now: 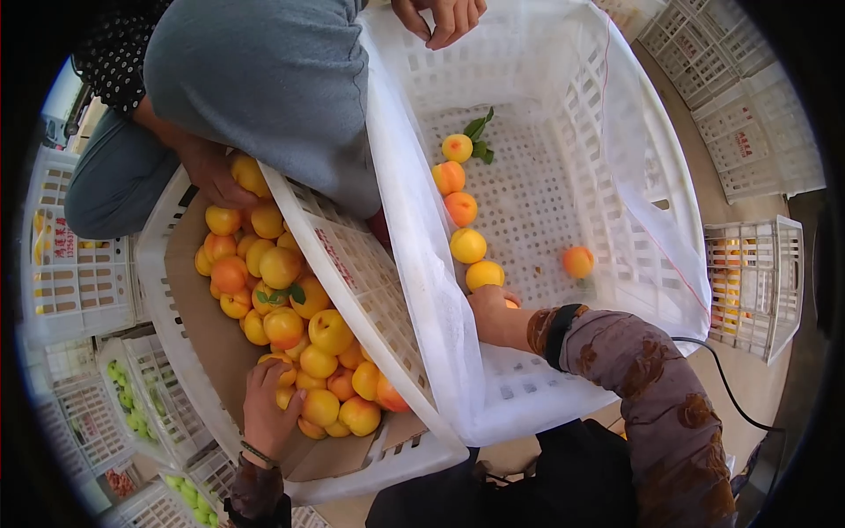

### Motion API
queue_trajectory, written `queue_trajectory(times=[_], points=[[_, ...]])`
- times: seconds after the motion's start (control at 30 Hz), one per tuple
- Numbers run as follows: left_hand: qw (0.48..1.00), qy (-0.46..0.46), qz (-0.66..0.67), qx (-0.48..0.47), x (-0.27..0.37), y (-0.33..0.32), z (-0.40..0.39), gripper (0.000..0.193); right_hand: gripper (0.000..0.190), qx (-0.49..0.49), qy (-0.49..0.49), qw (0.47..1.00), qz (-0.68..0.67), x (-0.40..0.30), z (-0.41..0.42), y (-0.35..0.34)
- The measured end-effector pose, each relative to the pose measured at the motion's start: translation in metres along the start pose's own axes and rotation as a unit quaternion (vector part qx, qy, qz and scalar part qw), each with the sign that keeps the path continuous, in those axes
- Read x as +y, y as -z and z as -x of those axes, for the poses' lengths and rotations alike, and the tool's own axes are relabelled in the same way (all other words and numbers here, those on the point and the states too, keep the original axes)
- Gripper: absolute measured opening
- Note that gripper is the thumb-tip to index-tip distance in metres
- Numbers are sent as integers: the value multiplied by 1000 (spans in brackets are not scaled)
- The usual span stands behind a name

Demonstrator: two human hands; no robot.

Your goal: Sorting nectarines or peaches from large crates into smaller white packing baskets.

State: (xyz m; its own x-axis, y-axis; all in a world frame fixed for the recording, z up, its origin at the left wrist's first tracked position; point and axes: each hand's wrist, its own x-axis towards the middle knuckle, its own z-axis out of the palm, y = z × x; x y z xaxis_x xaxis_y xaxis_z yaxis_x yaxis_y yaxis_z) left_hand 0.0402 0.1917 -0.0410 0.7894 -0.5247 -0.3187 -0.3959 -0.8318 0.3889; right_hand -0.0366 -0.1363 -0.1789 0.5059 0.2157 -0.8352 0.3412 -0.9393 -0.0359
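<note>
My left hand (269, 399) reaches into a white plastic crate of yellow-orange peaches (280, 328), its thumb and fingers around a peach (285, 397) at the near side of the pile. Inside a second white crate (660, 165), lined with thin white fabric (422, 264), my right hand (492, 313) is low by the left wall. A peach (511, 303) shows partly beneath its fingers. Beyond that hand several peaches (468, 245) form a row along the same wall, the farthest beside green leaves (480, 135). One peach (578, 262) lies apart on the perforated floor.
Another person's hand (221, 175) touches a peach at the fruit crate's far end; their other hand (445, 16) hangs over the lined crate's far rim. Their knee (264, 86) leans between the crates. Stacked crates (86, 264) stand left. A black cable (733, 396) runs at right.
</note>
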Motion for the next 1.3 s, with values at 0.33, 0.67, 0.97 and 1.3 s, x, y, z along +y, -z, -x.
queue_trajectory(times=[0.33,0.67,0.97,1.3], points=[[990,0,137,14,46,31,12,28,61,-25,115,949,-293,96,30,12],[949,-127,284,-60,117,29,-3,27,77,-137,305,507,-795,126,131,62],[837,-137,530,1,165,0,-44,67,62,-120,324,458,-819,47,139,108],[806,-122,579,13,151,15,-55,64,64,-89,298,407,-859,22,146,133]])
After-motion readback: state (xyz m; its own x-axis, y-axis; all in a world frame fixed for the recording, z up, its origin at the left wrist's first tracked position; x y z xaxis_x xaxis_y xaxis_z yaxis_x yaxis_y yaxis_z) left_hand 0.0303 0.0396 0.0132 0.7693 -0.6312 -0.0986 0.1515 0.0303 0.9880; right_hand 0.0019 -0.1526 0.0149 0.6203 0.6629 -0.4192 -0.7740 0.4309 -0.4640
